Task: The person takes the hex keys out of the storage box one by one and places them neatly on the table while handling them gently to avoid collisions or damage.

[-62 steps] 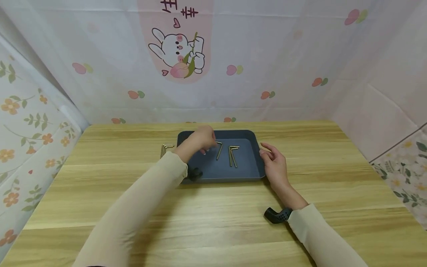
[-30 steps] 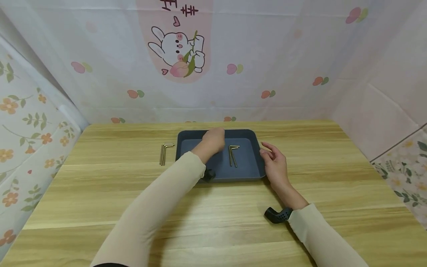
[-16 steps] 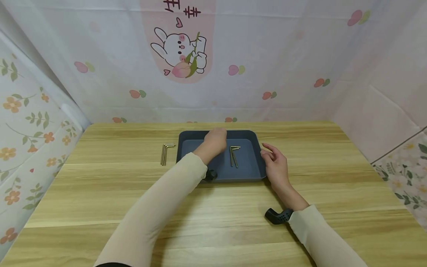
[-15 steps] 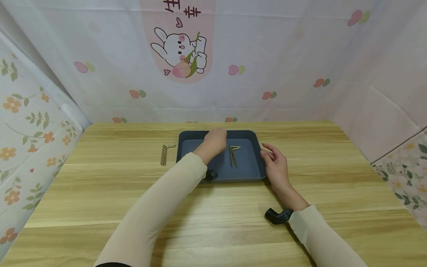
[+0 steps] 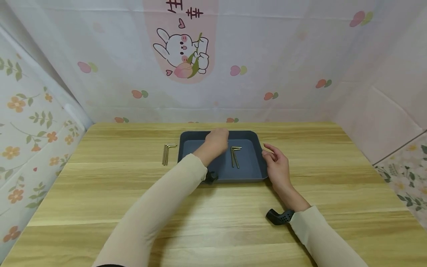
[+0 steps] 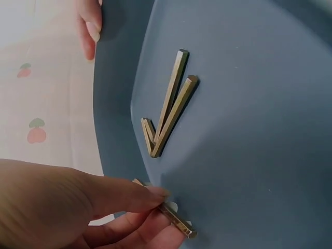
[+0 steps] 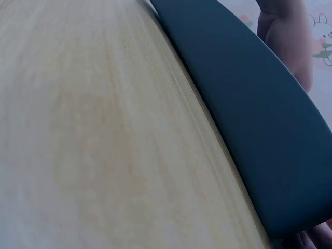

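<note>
I have the wooden table (image 5: 233, 215) below me, the grey tray (image 5: 250, 170) toward its far side; the right hand (image 5: 278, 168) rests against the tray's right wall, fingers loose; the left hand (image 5: 216, 143) is over the tray, thumb and fingertips pinching one hex key (image 6: 177, 220); I cannot tell whether it touches the tray; to its right two other keys (image 6: 175, 111) lie inside; three similar keys (image 5: 165, 154) lie on the table, left of the tray; I judge this as setting or lifting one key; next calls for a steady pinch, clear of the pair.
</note>
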`<state>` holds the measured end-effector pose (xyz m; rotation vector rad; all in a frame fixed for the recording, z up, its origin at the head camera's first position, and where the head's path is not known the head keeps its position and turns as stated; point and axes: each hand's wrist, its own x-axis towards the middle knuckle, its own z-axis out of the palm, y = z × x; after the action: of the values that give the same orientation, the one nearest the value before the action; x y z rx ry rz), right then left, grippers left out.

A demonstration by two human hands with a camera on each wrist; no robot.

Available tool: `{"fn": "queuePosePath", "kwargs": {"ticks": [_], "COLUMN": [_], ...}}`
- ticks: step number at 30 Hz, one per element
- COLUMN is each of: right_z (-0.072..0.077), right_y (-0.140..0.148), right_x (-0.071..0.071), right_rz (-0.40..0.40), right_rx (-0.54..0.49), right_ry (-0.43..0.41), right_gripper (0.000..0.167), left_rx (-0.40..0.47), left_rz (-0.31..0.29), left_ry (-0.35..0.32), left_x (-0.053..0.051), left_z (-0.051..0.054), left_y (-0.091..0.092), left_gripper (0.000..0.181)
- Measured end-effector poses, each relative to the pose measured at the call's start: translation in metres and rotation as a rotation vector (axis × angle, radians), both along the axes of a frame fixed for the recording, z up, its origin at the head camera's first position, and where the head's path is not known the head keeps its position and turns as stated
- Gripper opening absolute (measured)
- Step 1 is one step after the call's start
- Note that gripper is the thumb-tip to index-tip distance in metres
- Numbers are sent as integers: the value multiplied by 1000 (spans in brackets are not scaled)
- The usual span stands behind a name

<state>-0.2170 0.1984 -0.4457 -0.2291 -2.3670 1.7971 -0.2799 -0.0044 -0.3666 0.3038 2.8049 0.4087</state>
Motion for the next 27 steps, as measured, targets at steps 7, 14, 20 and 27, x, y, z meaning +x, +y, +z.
{"fn": "queuePosePath", "kwargs": {"ticks": [7, 14, 20, 27], "right_z": [0, 0, 0, 0], "right_y": [-1, 0, 0, -1], "right_x": [1, 0, 0, 0], "right_rz": [-2, -3, 7, 0], "right_rx": [1, -5, -9, -6], "right_ry": [-12, -11, 2, 9], "right_gripper": [38, 38, 38, 39], "left_rx": [7, 69, 188, 274], "left_rz": [-18, -46, -25, 14], "left_ry": [-15, -50, -13, -11], "left_x": [6, 7, 16, 28], "left_z": [6, 11, 17, 27], "left_y": [-5, -13, -24, -30], "left_gripper": [21, 38, 36, 22]}}
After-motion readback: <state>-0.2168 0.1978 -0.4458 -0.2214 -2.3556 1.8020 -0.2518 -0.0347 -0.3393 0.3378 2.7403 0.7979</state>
